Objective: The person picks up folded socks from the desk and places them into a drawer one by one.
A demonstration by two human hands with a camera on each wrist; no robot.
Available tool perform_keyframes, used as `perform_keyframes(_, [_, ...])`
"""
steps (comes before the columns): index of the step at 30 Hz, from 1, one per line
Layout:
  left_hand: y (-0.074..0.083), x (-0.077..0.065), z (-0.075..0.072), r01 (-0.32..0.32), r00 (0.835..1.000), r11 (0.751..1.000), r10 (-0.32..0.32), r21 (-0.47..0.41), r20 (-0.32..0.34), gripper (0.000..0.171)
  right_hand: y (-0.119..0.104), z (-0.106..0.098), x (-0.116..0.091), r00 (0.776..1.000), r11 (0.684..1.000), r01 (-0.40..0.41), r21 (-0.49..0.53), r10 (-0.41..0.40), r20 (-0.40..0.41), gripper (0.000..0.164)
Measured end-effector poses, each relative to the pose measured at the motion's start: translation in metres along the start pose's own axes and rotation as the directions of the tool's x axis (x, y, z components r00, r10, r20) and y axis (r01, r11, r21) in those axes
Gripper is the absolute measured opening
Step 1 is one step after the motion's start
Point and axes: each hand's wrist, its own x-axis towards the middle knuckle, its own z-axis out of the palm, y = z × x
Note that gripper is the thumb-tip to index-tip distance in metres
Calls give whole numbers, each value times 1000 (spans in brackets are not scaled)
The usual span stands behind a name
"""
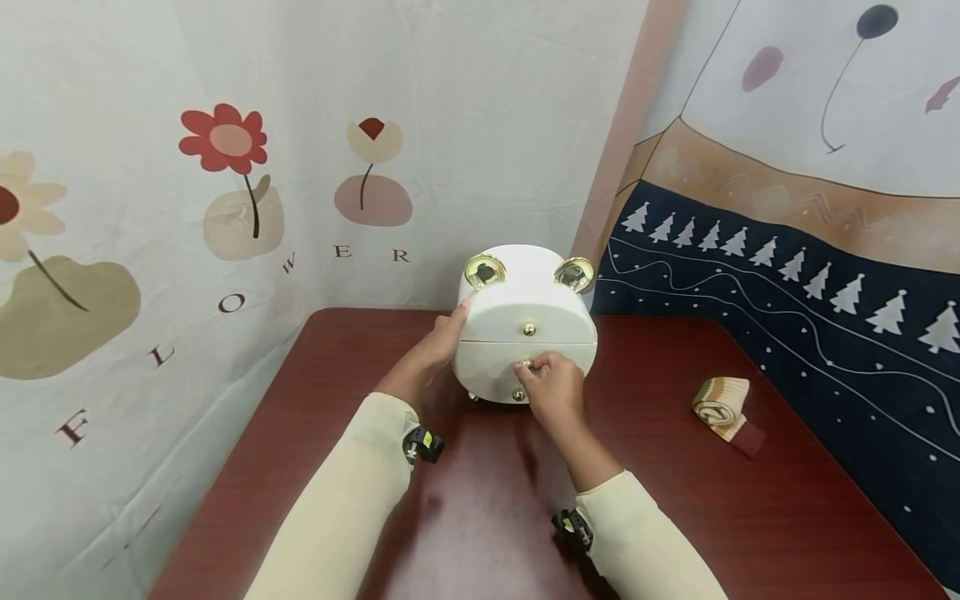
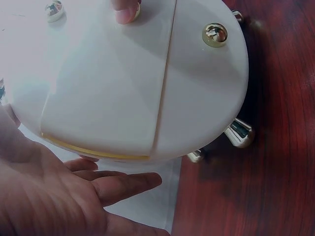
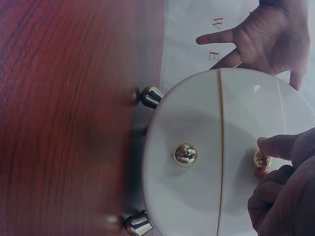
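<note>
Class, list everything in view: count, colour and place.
Table: one, reddish, across foreground
Box: one, white, on table
Knobs: three, gold, box front
Ornaments: two, gold, box top
Feet: three visible, metallic, under box
Cloth roll: one, striped cream, table's right
Flower backdrop: one, pale, left
Tree backdrop: one, partly navy, right
Cameras: two, black, near hands
Sleeves: two, cream, lower foreground
Left hand: one, bare, at box's left side
Right hand: one, bare, pinching middle knob
</note>
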Motion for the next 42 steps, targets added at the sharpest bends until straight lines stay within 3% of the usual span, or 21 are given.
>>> perform_keyframes(16, [1, -1, -3, -36, 999, 999, 36, 32, 14, 84, 4, 2, 1, 1000, 1000, 4, 13, -4, -9, 27])
perform_keyframes(22, [2, -3, -1, -65, 996, 996, 68, 68, -49, 80, 11, 4, -5, 1000, 1000, 7, 10, -6, -20, 31])
perform_keyframes(27, [5, -6, 1, -40, 991, 995, 52, 96, -124, 84, 16, 5, -7, 1000, 1000, 7, -18, -7, -6, 29])
perform_keyframes(32, [7, -7, 4, -42, 987, 995, 56, 95, -152, 88, 20, 7, -8, 999, 998, -27, -57, 29, 36, 22])
perform_keyframes(38, [5, -10, 6, -141, 981, 985, 152, 101, -117, 95, 23, 8, -9, 993, 992, -85, -94, 93, 78, 20])
perform_keyframes(42, [2, -10, 7, -163, 982, 981, 172, 103, -81, 99, 24, 9, -9, 985, 986, -114, -121, 128, 120, 21])
